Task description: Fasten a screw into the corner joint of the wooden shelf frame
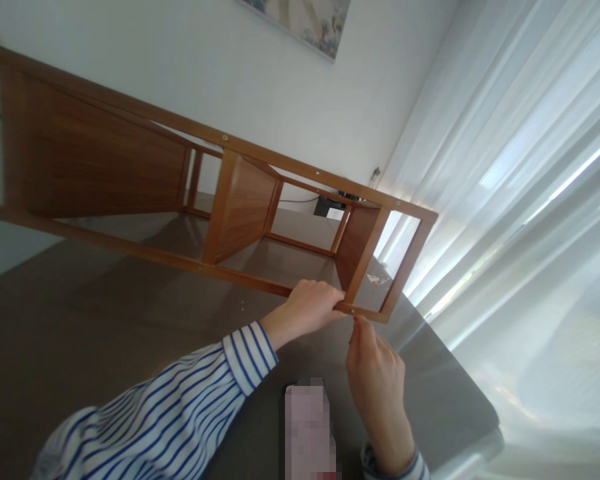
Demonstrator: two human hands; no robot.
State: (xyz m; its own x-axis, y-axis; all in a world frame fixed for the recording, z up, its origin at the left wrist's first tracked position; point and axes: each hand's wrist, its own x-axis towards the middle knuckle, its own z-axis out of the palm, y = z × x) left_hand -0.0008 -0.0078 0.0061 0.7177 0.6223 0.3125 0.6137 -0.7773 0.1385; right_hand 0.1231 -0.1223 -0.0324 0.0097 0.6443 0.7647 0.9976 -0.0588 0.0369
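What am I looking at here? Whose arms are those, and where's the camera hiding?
There's no machine here, just a person with two bare hands. The camera sits on their head, looking forward and down, so you see nearly what they see. That's why the arms reach in from the bottom, in striped sleeves.

On the table is a big wooden frame with panels across it. The left hand holds its lower rail. The right hand pinches its fingertips right beside a tiny shiny spot on that rail, too small to name. The blurry patch at the bottom? I can't tell what it is.
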